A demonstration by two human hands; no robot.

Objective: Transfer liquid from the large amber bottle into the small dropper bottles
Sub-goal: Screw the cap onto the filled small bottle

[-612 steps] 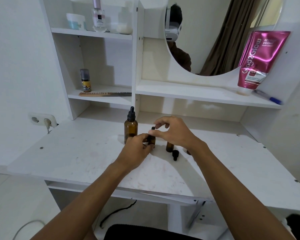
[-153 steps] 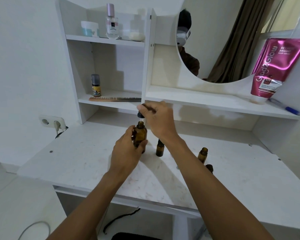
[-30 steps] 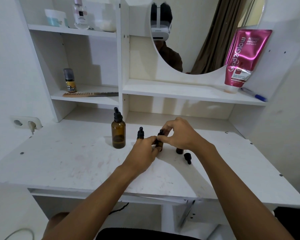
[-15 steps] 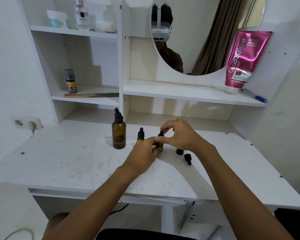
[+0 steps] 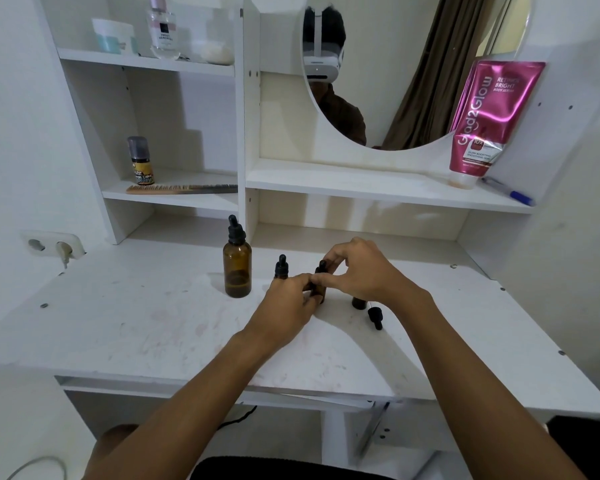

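Observation:
The large amber bottle (image 5: 237,268) stands capped with its black dropper on the white desk (image 5: 125,323), left of my hands. A small capped dropper bottle (image 5: 281,268) stands just right of it. My left hand (image 5: 291,306) grips the body of a second small dropper bottle (image 5: 319,284), while my right hand (image 5: 359,271) pinches its black dropper cap from above. A third small amber bottle (image 5: 359,302) stands uncapped under my right wrist, mostly hidden. Its loose black dropper cap (image 5: 375,316) lies on the desk beside it.
Shelves rise behind the desk, with a comb (image 5: 182,188) and a small spray can (image 5: 141,161) at the left. A pink tube (image 5: 489,119) and a pen (image 5: 508,191) sit on the right shelf under a round mirror (image 5: 413,64). A wall socket (image 5: 51,244) is at the left.
Five seconds ago my hands were on the open large bottle with its dropper lifted; now it stands capped. Over the last second both hands stay on the second small bottle, fingers shifting slightly on its cap.

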